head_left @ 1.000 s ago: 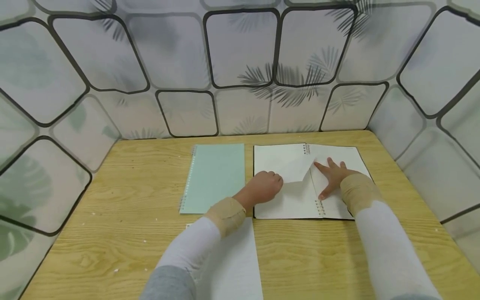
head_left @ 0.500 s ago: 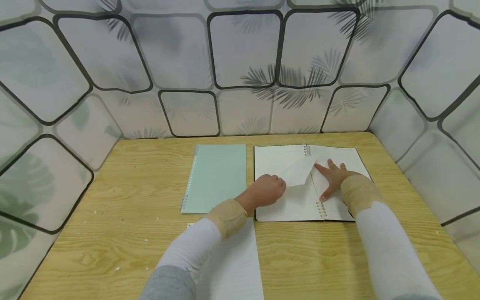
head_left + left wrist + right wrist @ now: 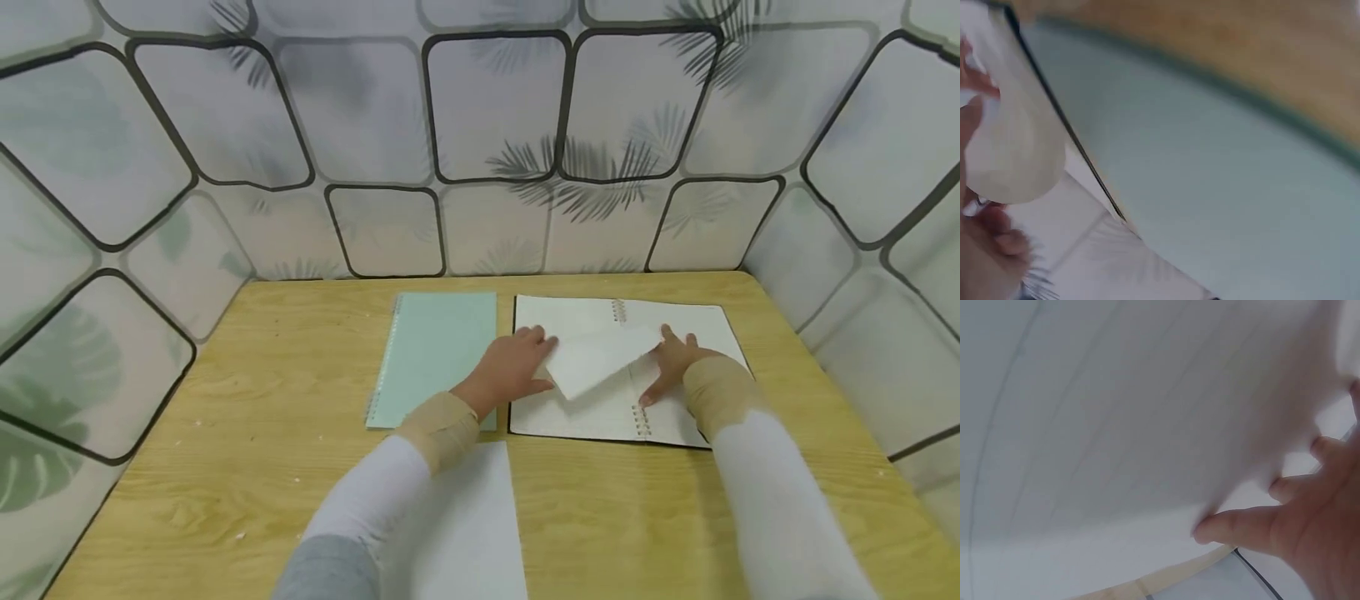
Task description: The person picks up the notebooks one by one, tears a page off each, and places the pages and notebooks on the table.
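In the head view an open spiral notebook (image 3: pixel 585 422) lies at the right of the table. A lifted white sheet of paper (image 3: pixel 600 358) slants over its middle. My left hand (image 3: pixel 512 367) holds the sheet's left edge, its thumb and fingers on either side; the exact contact is partly hidden. My right hand (image 3: pixel 673 362) rests on the right page with spread fingers, by the sheet's right corner. From the right wrist the sheet (image 3: pixel 1104 425) looks faintly lined, with straight fingers (image 3: pixel 1241 528) beside it. The left wrist view shows curled fingers (image 3: pixel 1004 234) by the curved sheet (image 3: pixel 1029 150).
A pale green spiral notebook (image 3: pixel 442 350) lies just left of the open one. Another white sheet (image 3: pixel 465 533) lies near the table's front, partly under my left forearm. Patterned walls enclose the wooden table (image 3: pixel 300 383) at the back and sides. Tiny white scraps dot its left side.
My left hand has loosened from a tight fist to a more spread grasp and shifted slightly left. The sheet has swung rightward and its near corner hangs lower. My right hand has barely moved.
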The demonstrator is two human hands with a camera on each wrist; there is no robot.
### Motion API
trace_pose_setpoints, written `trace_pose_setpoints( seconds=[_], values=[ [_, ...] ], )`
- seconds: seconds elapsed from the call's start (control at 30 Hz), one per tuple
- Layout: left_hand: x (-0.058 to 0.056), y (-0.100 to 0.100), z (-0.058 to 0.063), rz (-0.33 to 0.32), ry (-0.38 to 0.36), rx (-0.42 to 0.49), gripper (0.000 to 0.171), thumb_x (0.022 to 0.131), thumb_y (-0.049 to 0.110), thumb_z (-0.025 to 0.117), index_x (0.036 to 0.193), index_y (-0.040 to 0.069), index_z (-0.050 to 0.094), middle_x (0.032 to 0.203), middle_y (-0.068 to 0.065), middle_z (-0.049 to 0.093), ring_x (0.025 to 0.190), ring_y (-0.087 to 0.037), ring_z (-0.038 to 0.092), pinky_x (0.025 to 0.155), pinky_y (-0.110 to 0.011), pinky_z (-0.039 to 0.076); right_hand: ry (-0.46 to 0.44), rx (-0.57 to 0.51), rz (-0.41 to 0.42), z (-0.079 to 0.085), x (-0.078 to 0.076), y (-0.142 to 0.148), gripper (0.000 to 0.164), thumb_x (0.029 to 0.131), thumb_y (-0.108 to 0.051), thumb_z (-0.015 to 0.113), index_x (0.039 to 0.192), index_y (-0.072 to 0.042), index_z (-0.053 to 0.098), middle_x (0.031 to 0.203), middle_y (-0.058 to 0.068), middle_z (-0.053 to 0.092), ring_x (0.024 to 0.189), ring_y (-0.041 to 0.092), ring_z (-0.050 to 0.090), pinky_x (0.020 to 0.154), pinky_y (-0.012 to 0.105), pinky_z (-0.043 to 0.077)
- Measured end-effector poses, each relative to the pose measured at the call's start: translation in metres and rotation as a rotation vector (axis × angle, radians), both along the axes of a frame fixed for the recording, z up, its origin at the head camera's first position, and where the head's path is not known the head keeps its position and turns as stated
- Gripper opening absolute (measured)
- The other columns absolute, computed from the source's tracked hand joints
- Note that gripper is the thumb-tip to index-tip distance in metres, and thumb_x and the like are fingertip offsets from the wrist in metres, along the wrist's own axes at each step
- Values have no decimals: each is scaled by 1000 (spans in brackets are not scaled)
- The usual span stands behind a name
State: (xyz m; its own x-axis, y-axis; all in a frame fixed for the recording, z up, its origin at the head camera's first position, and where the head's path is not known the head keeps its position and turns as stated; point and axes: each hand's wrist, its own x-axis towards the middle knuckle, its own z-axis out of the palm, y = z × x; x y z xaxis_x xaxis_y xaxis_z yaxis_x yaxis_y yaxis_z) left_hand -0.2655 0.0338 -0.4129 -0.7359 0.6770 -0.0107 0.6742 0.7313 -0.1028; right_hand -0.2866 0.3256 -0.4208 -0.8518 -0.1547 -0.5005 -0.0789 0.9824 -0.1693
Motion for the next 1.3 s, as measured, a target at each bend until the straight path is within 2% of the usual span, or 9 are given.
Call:
trace_pose_setpoints(
  seconds=[0.07, 0.13, 0.23, 0.37, 0.5, 0.6, 0.73, 0.97, 1.3],
  values=[
    [-8, -9, -3, 147, -110, 43, 51, 86, 48, 59, 125, 17, 54, 112, 0, 53, 99, -13, 53, 73, -27, 51, -17, 12, 2, -2, 3, -3, 134, 45, -71, 75, 147, -6, 16, 147, 36, -8, 125, 69, -3, 91, 80, 12],
    [-14, -16, -6, 225, -195, 95, 36, 89, 39, 58, 117, 16, 60, 107, -1, 56, 94, -14, 54, 74, -28, 50, -37, 14, -9, -5, 6, -5, 136, 45, -72, 74, 149, -13, 9, 147, 35, -11, 126, 68, -6, 90, 81, 12],
    [-18, -21, -11, 251, -366, 249, 23, 95, 24, 51, 113, 12, 56, 107, -5, 60, 90, -18, 56, 75, -31, 48, -49, 26, -14, -11, 8, -5, 137, 44, -73, 73, 149, -17, 5, 147, 34, -11, 126, 67, -6, 89, 82, 13],
    [-17, -21, -15, 285, -537, 434, 42, 96, 14, 48, 136, 7, 35, 126, -14, 56, 111, -23, 57, 91, -35, 47, -34, 33, 11, -16, 8, -2, 135, 46, -73, 72, 149, -15, 7, 148, 35, -8, 126, 68, -4, 90, 81, 14],
    [-16, -19, -13, 311, -488, 467, 49, 95, 10, 49, 140, 5, 33, 136, -15, 50, 125, -25, 49, 102, -37, 42, 27, -10, 89, -13, 7, -1, 125, 54, -68, 72, 147, -6, 16, 146, 38, -1, 125, 69, 3, 96, 77, 15],
    [-17, -18, -11, 319, -414, 480, 25, 95, 13, 49, 118, 4, 49, 113, -14, 62, 100, -22, 60, 83, -32, 49, 32, -42, 123, -9, 8, -1, 118, 60, -64, 73, 145, -2, 20, 145, 40, 0, 124, 70, 6, 98, 75, 15],
    [-21, -21, -10, 338, -368, 485, 14, 97, 20, 48, 91, 7, 51, 77, -7, 56, 65, -15, 46, 58, -25, 39, -34, -19, 125, -4, 9, 2, 121, 60, -64, 73, 147, -4, 14, 145, 41, -3, 121, 72, 3, 96, 77, 13],
    [-26, -32, -6, 377, -437, 595, 20, 97, 20, 48, 85, 6, 56, 74, -7, 64, 58, -15, 62, 49, -21, 42, -38, -21, 105, 2, 6, 6, 122, 59, -61, 74, 148, -6, 11, 146, 39, -5, 122, 71, 0, 94, 79, 10],
    [-23, -38, -7, 406, -495, 606, 26, 97, 21, 48, 75, 7, 50, 66, -6, 62, 55, -14, 61, 47, -21, 39, -48, -59, 79, 2, 8, 12, 129, 51, -68, 73, 149, -11, 12, 146, 39, -6, 122, 71, -3, 94, 79, 7]
  ],
)
